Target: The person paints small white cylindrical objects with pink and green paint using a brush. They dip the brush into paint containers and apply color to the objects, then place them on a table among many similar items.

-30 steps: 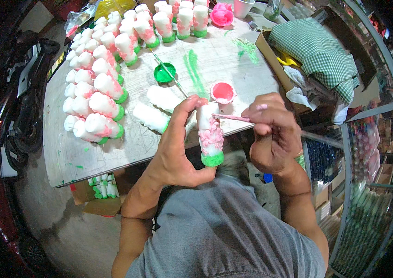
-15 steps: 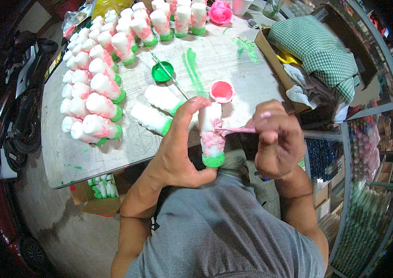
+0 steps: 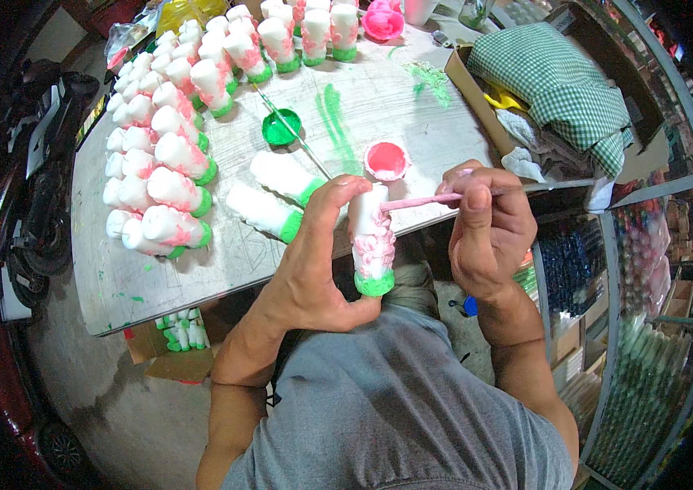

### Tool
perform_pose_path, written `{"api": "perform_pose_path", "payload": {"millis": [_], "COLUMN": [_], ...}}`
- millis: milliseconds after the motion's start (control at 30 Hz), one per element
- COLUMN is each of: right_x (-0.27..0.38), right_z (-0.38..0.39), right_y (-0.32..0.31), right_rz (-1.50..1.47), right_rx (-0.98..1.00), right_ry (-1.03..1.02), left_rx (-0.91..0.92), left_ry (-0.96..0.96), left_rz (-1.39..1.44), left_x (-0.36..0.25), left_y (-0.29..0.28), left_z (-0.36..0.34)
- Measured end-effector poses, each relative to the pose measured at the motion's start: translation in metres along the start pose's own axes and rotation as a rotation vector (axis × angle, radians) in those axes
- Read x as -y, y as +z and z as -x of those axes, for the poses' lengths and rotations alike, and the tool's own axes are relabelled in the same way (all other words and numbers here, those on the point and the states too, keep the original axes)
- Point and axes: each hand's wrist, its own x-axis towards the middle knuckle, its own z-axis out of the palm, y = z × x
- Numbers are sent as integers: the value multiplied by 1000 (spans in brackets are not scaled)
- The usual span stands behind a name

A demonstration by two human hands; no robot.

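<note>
My left hand grips a white candle upright by its two ends, thumb at the green base and fingers at the top. Raised flowers on its side are painted pink. In my right hand is a pink-handled paintbrush, pinched between thumb and fingers. Its tip meets the candle's upper side. Just beyond stands a small pot of pink paint. Two white candles with green bases, a nearer one and a farther one, lie left of my left hand.
Rows of painted candles fill the table's left and far sides. A second brush rests across a green paint dish. At the right is a cardboard box with checked cloth. Shelves stand right of the table.
The brush tip has moved up the candle's side, from the flowers to nearer the top. My right hand has turned and lifted slightly. My left hand keeps its hold.
</note>
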Motion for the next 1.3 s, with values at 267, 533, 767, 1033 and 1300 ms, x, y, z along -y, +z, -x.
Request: {"api": "perform_pose_path", "payload": {"millis": [267,533,767,1033,1300], "right_x": [2,17,24,11,8], "right_z": [7,22,23,28,23], "right_y": [-4,-18,-10,-3,0], "right_rz": [151,393,463,211,153], "right_rx": [-43,255,265,74,-30], "right_ry": [-187,-311,-330,-223,-150], "left_rx": [5,-41,-79,-101,-89], "left_ry": [-3,-27,23,124,100], "left_rz": [-3,5,-207,-293,-302], "left_x": [1,1,-5,-3,-8], "left_y": [0,-3,2,1,1], "left_z": [0,1,-1,-3,-4]}}
